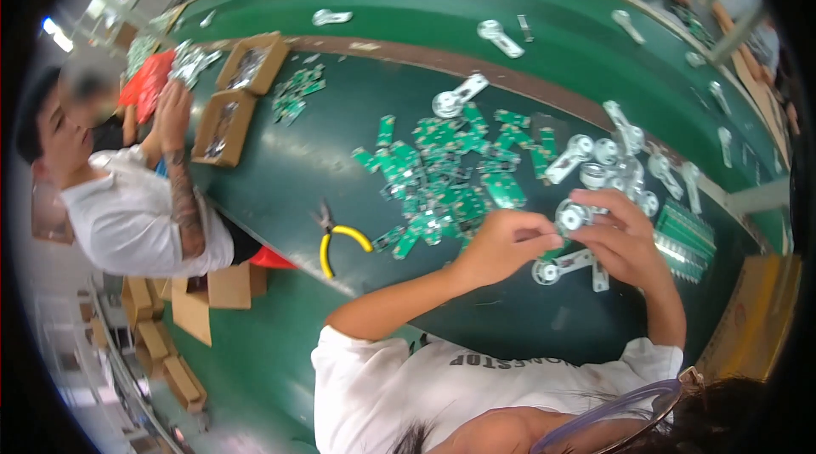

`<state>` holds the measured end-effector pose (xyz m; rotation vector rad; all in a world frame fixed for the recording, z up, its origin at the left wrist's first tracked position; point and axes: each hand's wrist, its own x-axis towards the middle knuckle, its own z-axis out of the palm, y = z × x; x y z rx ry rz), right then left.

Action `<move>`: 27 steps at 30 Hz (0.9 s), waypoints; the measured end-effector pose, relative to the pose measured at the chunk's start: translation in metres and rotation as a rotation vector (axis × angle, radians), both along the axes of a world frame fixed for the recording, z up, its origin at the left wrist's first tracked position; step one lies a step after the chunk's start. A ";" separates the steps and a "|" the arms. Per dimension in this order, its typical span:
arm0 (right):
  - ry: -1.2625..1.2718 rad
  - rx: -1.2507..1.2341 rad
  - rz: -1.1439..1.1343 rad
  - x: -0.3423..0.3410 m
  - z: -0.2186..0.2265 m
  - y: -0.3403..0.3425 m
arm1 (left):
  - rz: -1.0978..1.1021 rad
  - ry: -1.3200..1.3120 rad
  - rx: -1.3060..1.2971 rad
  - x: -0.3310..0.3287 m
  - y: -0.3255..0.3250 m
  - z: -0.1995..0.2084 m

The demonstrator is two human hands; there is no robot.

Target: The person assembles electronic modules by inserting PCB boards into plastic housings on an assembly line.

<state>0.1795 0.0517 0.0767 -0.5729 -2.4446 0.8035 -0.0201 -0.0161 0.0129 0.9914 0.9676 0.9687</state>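
Observation:
A white plastic housing with a round head is held up in the fingers of my right hand. Close against its left side is my left hand, thumb and fingertips pinched together; whatever may be between them is too small to make out. Below both hands, another white round-headed housing lies on the dark green table. A heap of small green circuit boards spreads to the left of my hands. More white housings are clustered just beyond my right hand.
Cutting pliers with yellow handles lie left of the boards. Green board panels are stacked at the right. A green conveyor belt carries scattered white housings along the far side. Cardboard boxes stand at the left, near another person.

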 end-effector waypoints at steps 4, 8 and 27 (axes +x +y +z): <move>0.003 -0.239 0.131 -0.009 0.003 0.044 | 0.062 0.002 0.030 -0.009 0.002 -0.005; -0.120 0.104 -0.336 -0.029 -0.004 0.236 | 0.138 0.162 0.119 0.006 0.008 -0.003; -0.516 0.082 -0.833 -0.075 -0.079 0.318 | 0.165 0.212 0.243 0.004 0.009 -0.004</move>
